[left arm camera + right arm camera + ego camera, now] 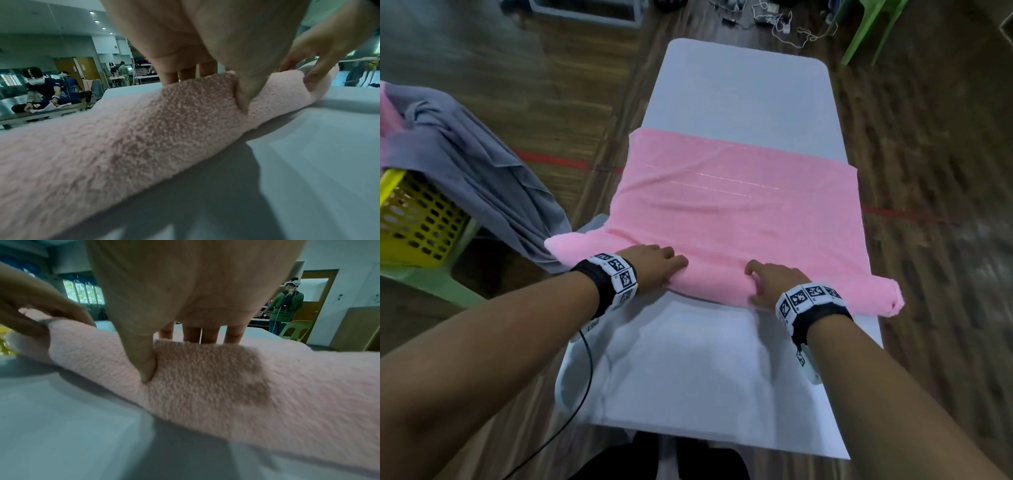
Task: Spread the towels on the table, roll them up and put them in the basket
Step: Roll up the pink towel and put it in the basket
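Observation:
A pink towel (739, 205) lies spread across the white table (739, 85), and its near edge is rolled into a thick roll (715, 284). My left hand (654, 267) grips the roll left of the middle, fingers over the top and thumb against the near side. My right hand (770, 284) grips it the same way further right. Up close, the left hand (216, 56) digs its thumb into the fluffy roll (123, 138), and the right hand (185, 288) does likewise on the roll (226, 386). A yellow basket (414, 222) stands to the left.
A grey towel (476, 164) hangs over the basket's rim, down to the table's left edge. The basket sits on a green stool (431, 281). A green chair (873, 27) and loose cables (780, 20) lie beyond the table's far end. Other people work in the background.

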